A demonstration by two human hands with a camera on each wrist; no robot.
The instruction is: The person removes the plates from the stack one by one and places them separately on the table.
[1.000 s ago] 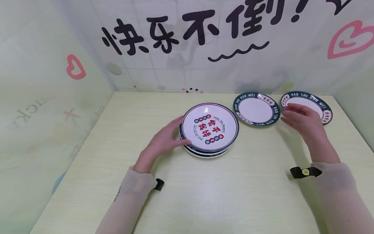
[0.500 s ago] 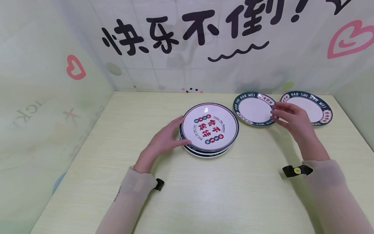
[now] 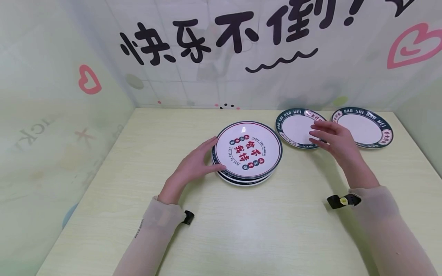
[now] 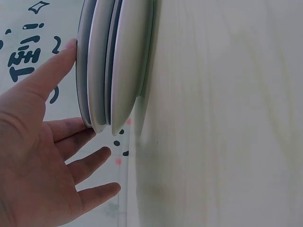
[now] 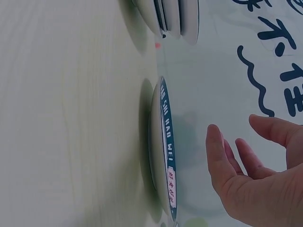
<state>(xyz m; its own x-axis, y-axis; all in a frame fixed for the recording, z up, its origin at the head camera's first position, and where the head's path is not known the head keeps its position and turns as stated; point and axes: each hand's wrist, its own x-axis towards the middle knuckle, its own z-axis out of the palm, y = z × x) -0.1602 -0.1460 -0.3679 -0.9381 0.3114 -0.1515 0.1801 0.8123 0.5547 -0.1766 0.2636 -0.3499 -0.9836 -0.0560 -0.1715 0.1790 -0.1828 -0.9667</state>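
Pale wood-grained tabletop [image 3: 114, 168], bounded behind by a whitish back wall [image 3: 193, 92] bearing large black characters [image 3: 237, 36], a wavy line [image 3: 281, 61] and a pink heart [image 3: 411, 64]; at left, a pale side wall [image 3: 41, 92] with a smaller heart [image 3: 91, 91]; at right, a greenish partition [image 3: 426, 103]; soft light throughout.

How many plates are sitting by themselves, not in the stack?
2. One green-rimmed plate is just right of the stack; the other plate is farther right. The right hand covers a bit of each, but I see no more loose ones.
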